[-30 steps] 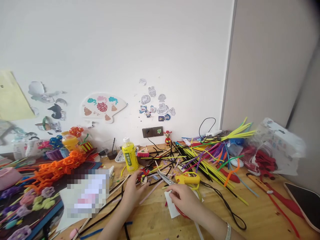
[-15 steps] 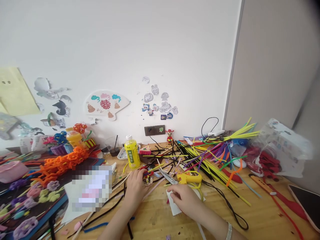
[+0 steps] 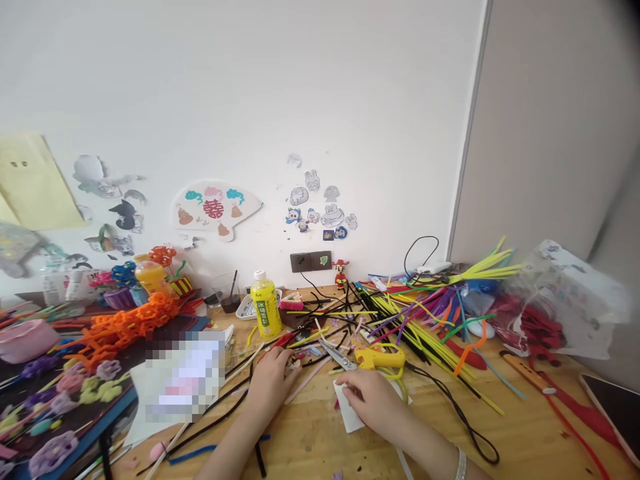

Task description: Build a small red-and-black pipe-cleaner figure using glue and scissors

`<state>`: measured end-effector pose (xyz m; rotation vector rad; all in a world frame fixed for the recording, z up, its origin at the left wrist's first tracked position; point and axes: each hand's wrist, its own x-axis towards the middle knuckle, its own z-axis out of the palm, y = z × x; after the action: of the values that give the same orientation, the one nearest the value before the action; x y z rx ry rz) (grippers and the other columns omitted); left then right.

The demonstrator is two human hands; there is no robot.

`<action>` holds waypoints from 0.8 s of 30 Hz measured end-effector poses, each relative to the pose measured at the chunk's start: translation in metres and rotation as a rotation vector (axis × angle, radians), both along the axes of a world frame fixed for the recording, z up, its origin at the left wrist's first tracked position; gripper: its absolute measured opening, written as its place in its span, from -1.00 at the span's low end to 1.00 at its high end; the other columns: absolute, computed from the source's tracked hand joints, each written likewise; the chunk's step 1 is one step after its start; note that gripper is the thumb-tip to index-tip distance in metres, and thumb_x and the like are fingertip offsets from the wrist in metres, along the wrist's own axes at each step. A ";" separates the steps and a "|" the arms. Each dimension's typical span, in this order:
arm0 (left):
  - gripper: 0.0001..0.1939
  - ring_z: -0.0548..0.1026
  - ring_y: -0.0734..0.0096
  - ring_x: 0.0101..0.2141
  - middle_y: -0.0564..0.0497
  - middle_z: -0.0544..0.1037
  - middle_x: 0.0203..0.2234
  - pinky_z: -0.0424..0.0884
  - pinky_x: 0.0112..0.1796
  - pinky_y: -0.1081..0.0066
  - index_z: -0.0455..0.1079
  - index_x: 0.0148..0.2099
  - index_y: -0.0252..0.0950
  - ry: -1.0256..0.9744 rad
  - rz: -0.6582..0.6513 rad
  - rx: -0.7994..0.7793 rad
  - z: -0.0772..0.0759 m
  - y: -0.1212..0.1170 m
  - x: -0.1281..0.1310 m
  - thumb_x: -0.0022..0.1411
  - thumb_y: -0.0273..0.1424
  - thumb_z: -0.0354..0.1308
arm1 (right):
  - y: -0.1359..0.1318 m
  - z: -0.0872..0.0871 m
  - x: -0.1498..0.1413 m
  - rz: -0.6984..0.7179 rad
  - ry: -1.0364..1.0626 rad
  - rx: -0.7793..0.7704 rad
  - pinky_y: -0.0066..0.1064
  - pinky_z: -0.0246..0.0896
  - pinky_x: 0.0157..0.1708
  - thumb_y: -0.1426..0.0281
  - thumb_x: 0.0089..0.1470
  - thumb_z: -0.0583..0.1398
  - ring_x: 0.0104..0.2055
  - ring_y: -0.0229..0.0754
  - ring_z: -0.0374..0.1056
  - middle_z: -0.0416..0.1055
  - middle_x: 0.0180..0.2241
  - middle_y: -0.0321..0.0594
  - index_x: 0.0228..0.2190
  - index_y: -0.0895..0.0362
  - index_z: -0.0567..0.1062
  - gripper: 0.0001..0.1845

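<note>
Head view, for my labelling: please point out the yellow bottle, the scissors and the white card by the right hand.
Yellow bottle (image 3: pixel 267 310): head view, middle of its body.
Scissors (image 3: pixel 337 355): head view, on the blades.
White card (image 3: pixel 351 417): head view, its uncovered near part.

A white sheet (image 3: pixel 349 416) lies partly covered, right of a small, partly hidden red piece (image 3: pixel 284 341).

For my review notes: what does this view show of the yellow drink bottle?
The yellow bottle looks like plastic, with a white cap on and a green panel bearing pale characters. It stands upright on the wooden table, just beyond the left hand, partly hiding a pale dish behind it. Neither hand touches it; whether loose strips touch its base is unclear.
</note>
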<state>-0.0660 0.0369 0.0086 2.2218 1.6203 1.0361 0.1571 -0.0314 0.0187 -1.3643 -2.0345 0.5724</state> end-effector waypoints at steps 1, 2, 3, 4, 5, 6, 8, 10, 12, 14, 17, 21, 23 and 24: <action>-0.80 0.44 0.12 -0.28 -0.12 0.52 -0.35 0.29 -0.18 0.20 0.46 -0.35 -0.25 -0.061 0.004 -0.013 0.002 0.001 0.000 -0.01 -0.28 0.11 | 0.000 0.000 0.000 -0.002 0.002 0.003 -0.48 0.15 -0.21 0.49 -0.01 0.03 -0.20 -0.20 0.38 0.51 -0.27 -0.19 -0.26 0.12 0.50 -0.69; -0.78 0.45 0.12 -0.29 -0.11 0.53 -0.37 0.29 -0.18 0.20 0.46 -0.36 -0.26 -0.128 0.010 -0.028 0.003 0.002 0.000 0.01 -0.24 0.09 | 0.000 0.001 0.000 -0.005 0.004 0.005 -0.48 0.14 -0.21 0.49 -0.01 0.03 -0.20 -0.20 0.38 0.51 -0.27 -0.20 -0.26 0.12 0.51 -0.69; -0.75 0.46 0.12 -0.30 -0.10 0.55 -0.39 0.31 -0.19 0.20 0.46 -0.37 -0.26 -0.201 0.017 -0.045 0.005 0.003 -0.001 0.02 -0.21 0.07 | 0.000 0.001 0.000 -0.008 0.005 0.007 -0.48 0.14 -0.21 0.49 -0.01 0.03 -0.21 -0.20 0.38 0.51 -0.27 -0.20 -0.26 0.12 0.51 -0.69; -0.73 0.47 0.13 -0.30 -0.09 0.56 -0.39 0.32 -0.19 0.20 0.45 -0.37 -0.26 -0.279 0.024 -0.064 0.006 0.005 -0.001 0.03 -0.19 0.07 | 0.000 0.001 0.000 -0.010 0.004 0.008 -0.49 0.14 -0.22 0.49 -0.02 0.03 -0.21 -0.20 0.38 0.51 -0.27 -0.20 -0.27 0.12 0.51 -0.69; -0.71 0.47 0.13 -0.29 -0.08 0.57 -0.39 0.34 -0.20 0.21 0.45 -0.36 -0.27 -0.363 0.029 -0.085 0.006 0.006 -0.002 0.02 -0.17 0.07 | 0.000 0.001 0.000 -0.012 0.003 0.007 -0.49 0.14 -0.23 0.49 -0.02 0.03 -0.22 -0.21 0.38 0.52 -0.28 -0.20 -0.27 0.12 0.51 -0.69; -0.69 0.48 0.14 -0.29 -0.07 0.57 -0.38 0.36 -0.21 0.22 0.45 -0.34 -0.28 -0.451 0.032 -0.108 0.007 0.008 -0.002 0.02 -0.15 0.06 | -0.001 0.001 0.000 -0.014 -0.002 0.004 -0.49 0.14 -0.23 0.50 -0.03 0.03 -0.23 -0.21 0.38 0.52 -0.29 -0.21 -0.27 0.12 0.51 -0.68; -0.64 0.49 0.17 -0.29 -0.07 0.58 -0.39 0.41 -0.25 0.23 0.43 -0.30 -0.31 -0.631 0.026 -0.163 0.007 0.009 -0.003 0.05 -0.13 0.03 | -0.001 0.001 0.000 -0.015 -0.014 -0.001 -0.50 0.14 -0.24 0.51 -0.03 0.02 -0.25 -0.22 0.38 0.52 -0.31 -0.21 -0.27 0.12 0.51 -0.68; -0.63 0.52 0.22 -0.35 -0.06 0.58 -0.42 0.46 -0.32 0.26 0.41 -0.27 -0.33 -0.795 -0.009 -0.232 0.008 0.008 -0.002 0.07 -0.12 0.02 | -0.001 0.001 0.000 -0.013 -0.026 -0.004 -0.50 0.13 -0.23 0.51 -0.03 0.02 -0.24 -0.22 0.38 0.52 -0.31 -0.22 -0.27 0.11 0.51 -0.68; -0.66 0.53 0.28 -0.40 -0.05 0.59 -0.44 0.48 -0.36 0.29 0.39 -0.26 -0.32 -0.933 -0.058 -0.298 0.010 0.005 0.000 0.06 -0.15 0.06 | -0.001 0.000 -0.001 -0.015 -0.035 -0.002 -0.49 0.14 -0.23 0.50 -0.03 0.03 -0.22 -0.21 0.38 0.52 -0.30 -0.21 -0.27 0.11 0.50 -0.68; -0.72 0.54 0.31 -0.39 -0.05 0.59 -0.41 0.48 -0.32 0.30 0.38 -0.26 -0.31 -1.043 -0.102 -0.350 0.011 0.003 0.003 0.03 -0.22 0.14 | 0.000 0.000 -0.001 -0.016 -0.036 0.003 -0.48 0.14 -0.23 0.50 -0.03 0.03 -0.22 -0.19 0.38 0.51 -0.29 -0.21 -0.27 0.11 0.51 -0.68; -0.76 0.55 0.33 -0.36 -0.06 0.59 -0.36 0.46 -0.24 0.33 0.38 -0.29 -0.31 -1.157 -0.146 -0.409 0.013 0.001 0.009 -0.06 -0.34 0.24 | 0.000 0.000 -0.001 -0.015 -0.036 0.000 -0.47 0.14 -0.22 0.51 -0.03 0.03 -0.21 -0.18 0.38 0.52 -0.30 -0.21 -0.28 0.10 0.51 -0.68; -0.63 0.56 0.33 -0.38 -0.02 0.58 -0.36 0.45 -0.26 0.35 0.38 -0.26 -0.31 -1.213 -0.194 -0.480 0.014 -0.005 0.014 -0.22 -0.48 0.32 | -0.002 0.001 -0.001 -0.001 -0.031 0.022 -0.47 0.14 -0.20 0.50 0.01 0.02 -0.21 -0.19 0.38 0.52 -0.29 -0.20 -0.27 0.11 0.51 -0.69; -0.57 0.55 0.31 -0.35 0.00 0.58 -0.35 0.43 -0.23 0.35 0.38 -0.23 -0.32 -1.222 -0.218 -0.499 0.015 -0.008 0.016 -0.26 -0.53 0.33 | -0.002 0.001 -0.001 0.016 -0.020 0.063 -0.48 0.15 -0.20 0.50 0.03 0.02 -0.22 -0.21 0.38 0.52 -0.28 -0.21 -0.27 0.11 0.51 -0.69; -0.56 0.55 0.32 -0.34 0.01 0.58 -0.35 0.42 -0.20 0.35 0.39 -0.23 -0.33 -1.228 -0.227 -0.504 0.015 -0.009 0.017 -0.27 -0.55 0.33 | -0.002 0.000 -0.001 0.025 -0.018 0.085 -0.49 0.15 -0.20 0.50 0.04 0.01 -0.22 -0.22 0.38 0.52 -0.29 -0.22 -0.27 0.10 0.51 -0.69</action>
<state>-0.0495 0.0276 0.0240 0.9782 0.8659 1.3042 0.1563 -0.0333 0.0185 -1.3005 -2.0685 0.4806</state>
